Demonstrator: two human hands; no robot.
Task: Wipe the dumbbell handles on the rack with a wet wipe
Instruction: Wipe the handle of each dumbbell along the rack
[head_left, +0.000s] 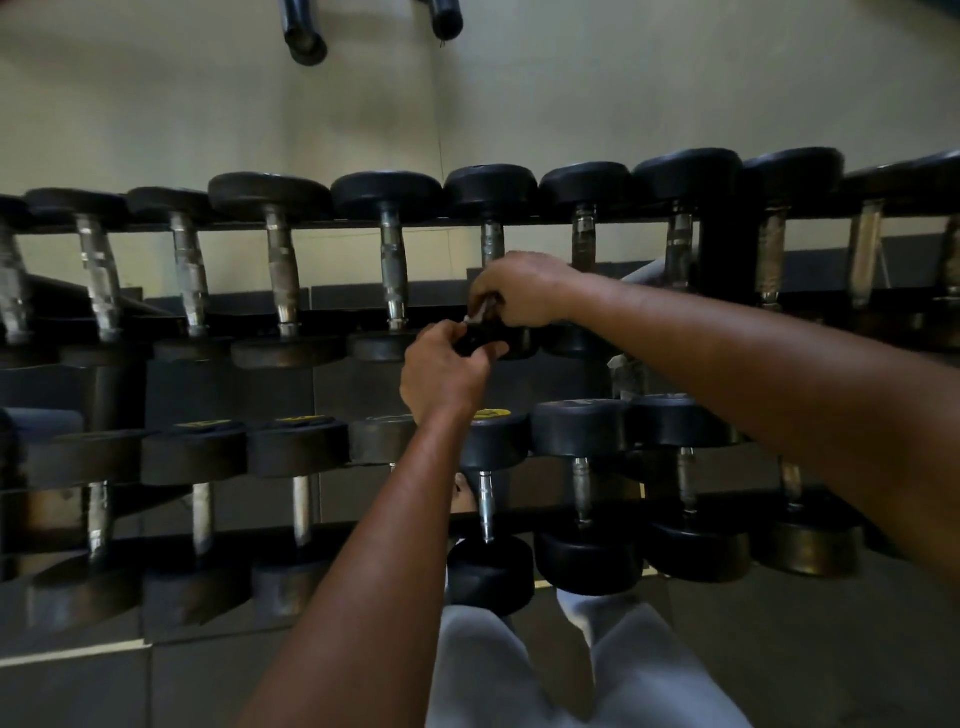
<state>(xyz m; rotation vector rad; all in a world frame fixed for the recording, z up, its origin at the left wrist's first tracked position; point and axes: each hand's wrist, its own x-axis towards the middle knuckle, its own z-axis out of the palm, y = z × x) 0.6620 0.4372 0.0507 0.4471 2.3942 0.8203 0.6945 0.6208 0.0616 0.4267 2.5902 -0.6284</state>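
My right hand (522, 291) curls around the dumbbell handle (491, 243), which runs front to back, pinching a white wipe (479, 313); left hand (447, 371) grips a black packet (475, 340).

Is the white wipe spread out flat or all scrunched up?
Scrunched up. Only a small white bit of the wipe pokes out under the right hand, which grips the dumbbell handle.

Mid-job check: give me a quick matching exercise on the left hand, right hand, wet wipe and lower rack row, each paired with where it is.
Things:
1. left hand
2. right hand
3. wet wipe
4. lower-row dumbbells

Places:
A. under both forearms
B. gripping the near black head of an upper-row dumbbell
C. curled round that dumbbell's handle
D. white scrap showing at the right hand's fingers

Pairs: 1-B, 2-C, 3-D, 4-A
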